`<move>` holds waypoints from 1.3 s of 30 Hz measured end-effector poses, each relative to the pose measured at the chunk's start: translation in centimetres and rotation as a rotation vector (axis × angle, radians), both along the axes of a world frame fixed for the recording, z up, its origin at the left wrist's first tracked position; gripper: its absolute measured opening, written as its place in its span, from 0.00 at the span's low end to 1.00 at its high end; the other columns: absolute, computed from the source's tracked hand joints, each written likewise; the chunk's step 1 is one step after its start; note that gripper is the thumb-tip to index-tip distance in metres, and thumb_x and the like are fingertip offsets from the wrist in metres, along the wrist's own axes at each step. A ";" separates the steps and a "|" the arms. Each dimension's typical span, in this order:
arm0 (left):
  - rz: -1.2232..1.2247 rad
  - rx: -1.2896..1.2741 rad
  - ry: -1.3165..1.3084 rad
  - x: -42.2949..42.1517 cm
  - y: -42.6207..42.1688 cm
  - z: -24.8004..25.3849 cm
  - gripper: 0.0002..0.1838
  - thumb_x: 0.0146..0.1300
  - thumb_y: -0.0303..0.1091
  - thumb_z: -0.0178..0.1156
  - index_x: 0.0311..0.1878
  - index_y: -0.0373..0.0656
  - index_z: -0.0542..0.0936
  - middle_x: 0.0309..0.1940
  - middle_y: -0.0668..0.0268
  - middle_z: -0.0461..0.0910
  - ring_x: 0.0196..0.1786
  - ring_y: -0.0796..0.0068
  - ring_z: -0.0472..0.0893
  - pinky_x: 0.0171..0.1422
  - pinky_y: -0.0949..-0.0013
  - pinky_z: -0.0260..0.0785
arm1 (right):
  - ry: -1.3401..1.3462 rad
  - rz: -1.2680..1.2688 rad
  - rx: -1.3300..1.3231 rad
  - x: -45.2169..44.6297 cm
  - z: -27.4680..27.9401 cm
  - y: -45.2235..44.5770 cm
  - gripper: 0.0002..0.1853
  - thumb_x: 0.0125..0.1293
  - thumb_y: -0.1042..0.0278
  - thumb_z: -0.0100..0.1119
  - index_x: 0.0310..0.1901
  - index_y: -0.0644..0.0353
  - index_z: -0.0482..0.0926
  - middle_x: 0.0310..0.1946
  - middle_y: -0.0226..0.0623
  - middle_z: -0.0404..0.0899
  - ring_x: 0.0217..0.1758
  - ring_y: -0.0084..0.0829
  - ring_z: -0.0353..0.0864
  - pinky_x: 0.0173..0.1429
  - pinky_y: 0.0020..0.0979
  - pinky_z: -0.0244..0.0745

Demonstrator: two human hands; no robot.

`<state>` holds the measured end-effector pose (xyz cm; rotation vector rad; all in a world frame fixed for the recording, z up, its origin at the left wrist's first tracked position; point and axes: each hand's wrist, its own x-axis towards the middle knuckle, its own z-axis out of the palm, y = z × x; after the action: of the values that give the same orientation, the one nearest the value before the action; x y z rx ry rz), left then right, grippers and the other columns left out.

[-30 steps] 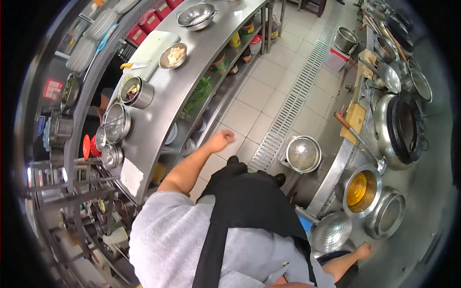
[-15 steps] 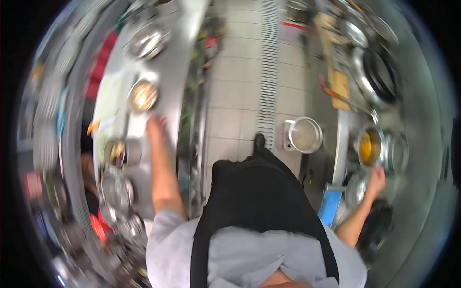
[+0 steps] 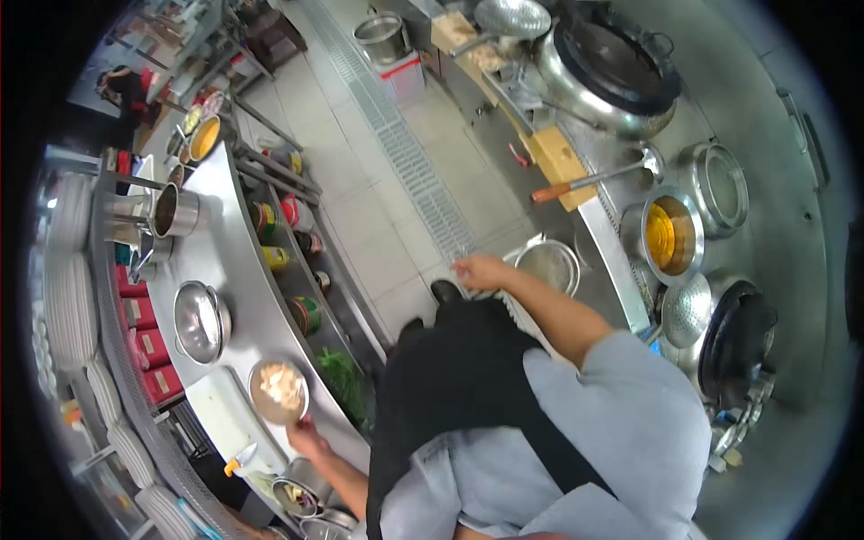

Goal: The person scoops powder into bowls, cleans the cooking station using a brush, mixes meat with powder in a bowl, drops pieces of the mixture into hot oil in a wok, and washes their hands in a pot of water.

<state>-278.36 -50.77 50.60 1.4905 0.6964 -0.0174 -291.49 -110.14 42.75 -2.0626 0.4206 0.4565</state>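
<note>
My left hand [image 3: 308, 437] grips the near rim of a metal bowl [image 3: 301, 407] of pale, sliced food pieces [image 3: 281, 385]. The bowl is at the left counter, beside a white cutting board [image 3: 216, 409]. A knife with a yellow handle [image 3: 239, 460] lies on the board's near end. Close to my left forearm stands a metal pot of chopped vegetables [image 3: 295, 495]. My right hand [image 3: 479, 273] hangs over the floor in front of me, its fingers curled, with nothing visible in them. Just right of it is a pot of cloudy liquid [image 3: 546, 268].
Along the right counter are a pot of yellow oil [image 3: 661, 236], a perforated skimmer [image 3: 687, 310], a ladle with a wooden handle [image 3: 576, 186] and dark woks [image 3: 616, 63]. Metal bowls [image 3: 200, 322] sit on the left counter [image 3: 256, 315]. A drain grate [image 3: 396, 126] crosses the floor.
My body and view have turned toward the left counter. My right hand has left the stove side and come in front of me. My left hand has closed on the bowl's rim.
</note>
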 end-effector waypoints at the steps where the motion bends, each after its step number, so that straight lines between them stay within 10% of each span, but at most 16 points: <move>1: 0.000 -0.023 0.019 -0.2 -1.2 0.2 0.12 0.67 0.31 0.57 0.50 0.36 0.81 0.37 0.66 0.83 0.35 0.75 0.79 0.41 0.75 0.72 | 0.007 0.003 0.033 1.1 -1.6 0.7 0.26 0.56 0.66 0.64 0.59 0.55 0.83 0.49 0.41 0.88 0.55 0.43 0.85 0.62 0.39 0.79; 5: -0.197 -0.077 0.040 3.9 -13.1 2.3 0.07 0.67 0.30 0.58 0.45 0.40 0.79 0.34 0.64 0.82 0.32 0.75 0.79 0.38 0.74 0.74 | 0.039 -0.139 -0.049 7.0 -5.7 -2.7 0.17 0.58 0.63 0.64 0.47 0.58 0.87 0.44 0.43 0.89 0.48 0.42 0.87 0.54 0.41 0.81; 12: -0.802 -0.027 0.079 20.3 -26.7 1.9 0.05 0.66 0.26 0.61 0.35 0.42 0.75 0.30 0.67 0.80 0.31 0.77 0.81 0.37 0.73 0.77 | 0.308 -0.653 0.081 9.1 -16.0 -12.7 0.16 0.67 0.64 0.62 0.54 0.56 0.83 0.38 0.34 0.89 0.35 0.28 0.87 0.37 0.35 0.83; 20: -1.275 -0.121 0.022 36.5 -43.7 5.2 0.05 0.69 0.23 0.60 0.36 0.41 0.75 0.32 0.67 0.81 0.30 0.80 0.81 0.38 0.75 0.79 | -0.020 -1.603 0.620 10.2 -8.5 -15.6 0.18 0.74 0.61 0.58 0.61 0.55 0.74 0.49 0.37 0.86 0.47 0.33 0.85 0.49 0.39 0.84; 31: -1.433 0.121 0.200 42.2 -63.5 5.6 0.03 0.68 0.27 0.62 0.40 0.43 0.77 0.33 0.68 0.82 0.32 0.77 0.81 0.41 0.70 0.78 | -0.394 -2.334 0.979 10.5 -23.3 -26.5 0.19 0.74 0.60 0.61 0.62 0.50 0.72 0.59 0.39 0.81 0.56 0.41 0.83 0.58 0.45 0.82; 35: -1.459 0.223 0.274 40.9 -69.6 8.2 0.02 0.68 0.27 0.61 0.42 0.42 0.78 0.35 0.67 0.83 0.35 0.77 0.82 0.42 0.70 0.77 | -0.857 -2.365 1.190 9.9 -31.8 -27.3 0.19 0.76 0.56 0.55 0.66 0.43 0.71 0.63 0.34 0.78 0.59 0.42 0.81 0.62 0.50 0.82; 39: -1.469 0.217 0.309 40.9 -74.3 8.2 0.02 0.69 0.27 0.60 0.41 0.40 0.78 0.36 0.66 0.84 0.35 0.79 0.82 0.42 0.74 0.77 | -1.188 -2.246 1.343 9.5 -26.4 -27.0 0.18 0.80 0.51 0.46 0.68 0.37 0.71 0.65 0.33 0.76 0.62 0.42 0.80 0.59 0.51 0.83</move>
<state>-237.44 -125.03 58.81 1.9267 -0.3092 -1.3317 -281.95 -137.14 16.38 0.3689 0.8916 -1.3711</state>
